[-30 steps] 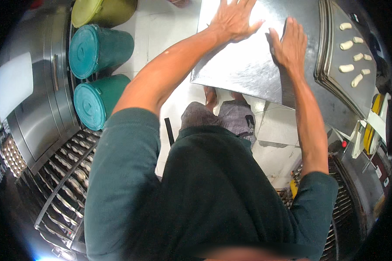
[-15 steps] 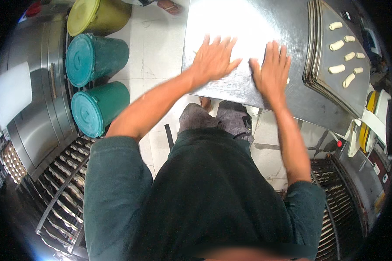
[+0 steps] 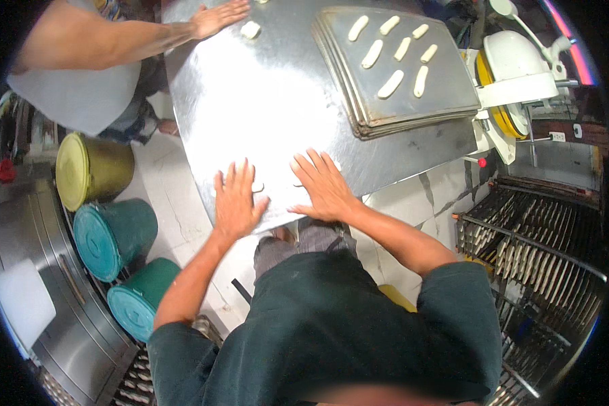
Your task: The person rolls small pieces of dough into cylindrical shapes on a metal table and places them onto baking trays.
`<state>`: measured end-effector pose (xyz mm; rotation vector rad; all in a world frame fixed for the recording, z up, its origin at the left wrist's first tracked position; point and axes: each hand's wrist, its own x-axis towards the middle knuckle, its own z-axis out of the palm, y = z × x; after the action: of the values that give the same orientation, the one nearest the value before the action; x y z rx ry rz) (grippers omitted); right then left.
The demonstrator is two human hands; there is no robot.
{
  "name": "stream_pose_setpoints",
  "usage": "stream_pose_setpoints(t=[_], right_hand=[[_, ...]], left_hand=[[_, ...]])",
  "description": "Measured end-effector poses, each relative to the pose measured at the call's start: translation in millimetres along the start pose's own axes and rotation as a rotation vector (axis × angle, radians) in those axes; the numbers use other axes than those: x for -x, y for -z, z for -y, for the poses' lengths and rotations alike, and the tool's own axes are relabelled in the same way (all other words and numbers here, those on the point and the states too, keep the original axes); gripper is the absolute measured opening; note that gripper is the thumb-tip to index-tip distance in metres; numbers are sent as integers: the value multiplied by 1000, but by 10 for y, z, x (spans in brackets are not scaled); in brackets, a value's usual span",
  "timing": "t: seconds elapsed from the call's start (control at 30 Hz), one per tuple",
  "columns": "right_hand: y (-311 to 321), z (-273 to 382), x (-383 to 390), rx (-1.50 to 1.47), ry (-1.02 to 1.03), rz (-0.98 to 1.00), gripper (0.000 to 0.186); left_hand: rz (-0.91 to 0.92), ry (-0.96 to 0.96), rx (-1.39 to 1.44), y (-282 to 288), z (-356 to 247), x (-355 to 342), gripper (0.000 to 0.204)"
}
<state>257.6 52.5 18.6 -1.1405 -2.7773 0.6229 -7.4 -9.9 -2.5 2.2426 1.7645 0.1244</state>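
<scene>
Near the front edge of the shiny metal table [image 3: 264,115], both hands lie palm down. My left hand [image 3: 235,204] is open, its fingers stretched forward and slightly apart. A small white dough piece [image 3: 258,187] shows beside its fingers, and the palm hides whatever lies beneath. To the right, my right hand [image 3: 323,187] is open too, flat with spread fingers. Bits of white dough peek out at its edges, mostly covered by the hand. Beyond, on the top of a stack of metal baking trays [image 3: 446,95], lie several short dough rolls [image 3: 390,84].
At the far left a co-worker's hand [image 3: 221,17] reaches over the table near a dough lump [image 3: 250,30]. Lidded bins, yellow [image 3: 95,170] and green [image 3: 115,237], stand left. A white and yellow machine [image 3: 514,88] stands right of the trays, with a rack [image 3: 534,243] below.
The view has swung, so table and trays now appear farther left. The co-worker's arm and a dough lump have come into view. My hands remain flat on the table, now closer to its front edge.
</scene>
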Motion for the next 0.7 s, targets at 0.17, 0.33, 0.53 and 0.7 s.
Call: stream_pose_setpoints(t=[0.17, 0.33, 0.53, 0.7], right_hand=[[232, -324, -651, 82, 90, -27, 81], [358, -552, -281, -215, -90, -69, 37], [1282, -1005, -79, -784, -713, -441, 38], [1990, -2495, 115, -266, -912, -1047, 47]], left_hand=[[-432, 192, -193, 249, 438, -1185, 79], [-58, -160, 124, 339, 119, -335, 59], [-59, 76, 504, 451, 217, -237, 38], [-190, 176, 837, 437, -260, -567, 33]])
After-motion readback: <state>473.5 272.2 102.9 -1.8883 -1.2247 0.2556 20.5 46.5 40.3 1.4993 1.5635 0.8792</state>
